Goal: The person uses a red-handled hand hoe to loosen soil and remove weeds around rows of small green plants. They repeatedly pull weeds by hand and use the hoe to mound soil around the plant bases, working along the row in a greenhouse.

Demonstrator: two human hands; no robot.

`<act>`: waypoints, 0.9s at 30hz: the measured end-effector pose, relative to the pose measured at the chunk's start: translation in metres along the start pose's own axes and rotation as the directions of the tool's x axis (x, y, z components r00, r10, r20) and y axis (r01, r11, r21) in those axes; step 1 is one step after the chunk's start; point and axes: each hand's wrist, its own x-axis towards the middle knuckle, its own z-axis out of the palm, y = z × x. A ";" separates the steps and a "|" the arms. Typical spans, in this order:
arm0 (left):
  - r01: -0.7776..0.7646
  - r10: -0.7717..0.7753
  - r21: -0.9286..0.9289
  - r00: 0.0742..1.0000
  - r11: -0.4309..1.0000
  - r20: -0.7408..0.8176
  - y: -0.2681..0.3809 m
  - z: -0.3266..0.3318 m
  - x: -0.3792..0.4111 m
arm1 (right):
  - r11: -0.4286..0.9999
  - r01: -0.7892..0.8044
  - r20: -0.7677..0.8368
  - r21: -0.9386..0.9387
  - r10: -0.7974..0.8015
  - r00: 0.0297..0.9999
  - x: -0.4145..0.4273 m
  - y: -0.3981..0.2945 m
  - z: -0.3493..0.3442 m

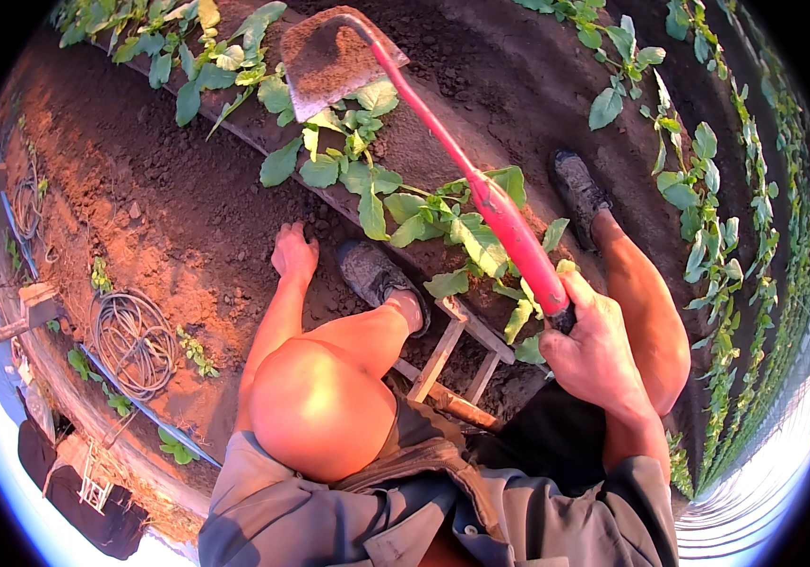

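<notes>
A short hand hoe with a red handle is gripped near its butt end by my right hand. Its wide blade, coated with brown soil, hangs over the far part of a row of leafy plants. My left hand reaches down to the dark soil beside my left shoe. Its fingers are curled and partly hidden, so whether anything is in them is unclear. My right shoe stands on the other side of the plant row.
A low wooden stool frame shows between my legs. On the left lie a coiled hose or cord and a thin blue pipe. A wooden-handled tool rests at the far left. More plant rows run along the right.
</notes>
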 end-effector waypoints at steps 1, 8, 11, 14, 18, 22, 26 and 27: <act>-0.028 0.029 0.021 0.999 0.999 -0.028 -0.001 0.003 0.001 | 1.000 0.023 0.007 0.001 -0.023 1.000 0.002 0.003 -0.005; -0.142 0.134 0.144 0.989 0.979 0.061 -0.002 0.019 0.011 | 0.989 0.134 0.035 0.059 -0.136 0.990 0.009 0.040 -0.023; -0.059 0.049 0.103 0.994 0.993 0.097 0.025 0.023 0.002 | 0.991 0.122 0.043 0.057 -0.125 0.991 0.005 0.056 -0.026; 0.088 -0.089 -0.061 0.996 0.994 -0.004 0.032 0.010 -0.003 | 0.995 0.077 0.062 0.056 -0.081 0.995 0.006 0.054 -0.027; 0.215 -0.207 -0.721 0.973 0.659 0.101 -0.020 0.019 0.008 | 0.983 0.172 0.002 0.068 -0.172 0.985 0.001 0.052 -0.033; 0.244 0.016 -0.883 0.962 0.402 0.273 0.055 -0.058 -0.035 | 0.988 0.041 0.051 0.147 -0.049 0.997 -0.019 0.061 -0.061; 0.026 0.286 -0.896 0.943 0.443 0.169 0.109 -0.165 -0.041 | 0.944 0.052 0.010 0.326 -0.059 0.998 -0.054 0.067 -0.104; -0.046 0.375 -0.889 0.916 0.456 0.145 0.125 -0.180 -0.034 | 0.924 0.045 0.000 0.380 -0.049 0.999 -0.065 0.076 -0.118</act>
